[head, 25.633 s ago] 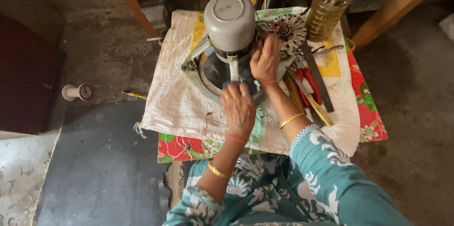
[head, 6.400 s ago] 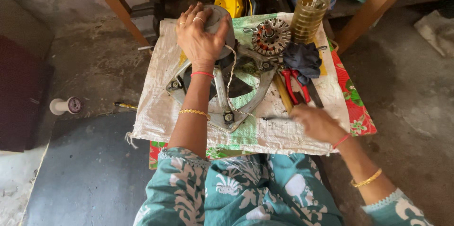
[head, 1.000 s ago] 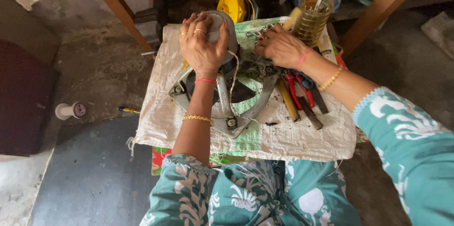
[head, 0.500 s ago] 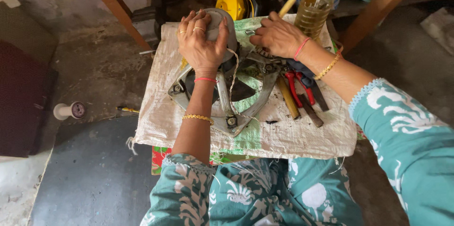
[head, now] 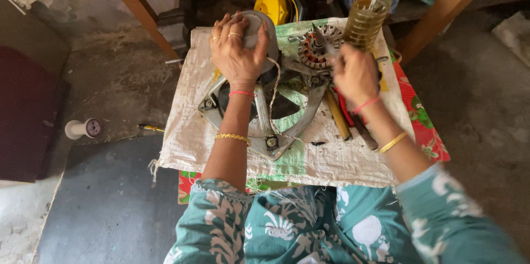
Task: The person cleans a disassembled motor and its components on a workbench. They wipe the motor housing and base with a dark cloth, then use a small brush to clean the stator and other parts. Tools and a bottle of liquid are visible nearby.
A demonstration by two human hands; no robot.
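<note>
Left hand clamps the heavy, rigid grey motor housing at upper centre by its rim; right hand fisted, contents unclear.

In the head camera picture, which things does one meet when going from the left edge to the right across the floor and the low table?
White thread spool with dark core on the floor → small yellow-handled screwdriver → left hand on the grey round motor cap → copper-wound motor rotor → right hand → amber ribbed glass jar.

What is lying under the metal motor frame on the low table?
The metal motor frame rests on a white woven sack; beneath it a red floral cloth shows at the edges. The table itself is covered.
</note>
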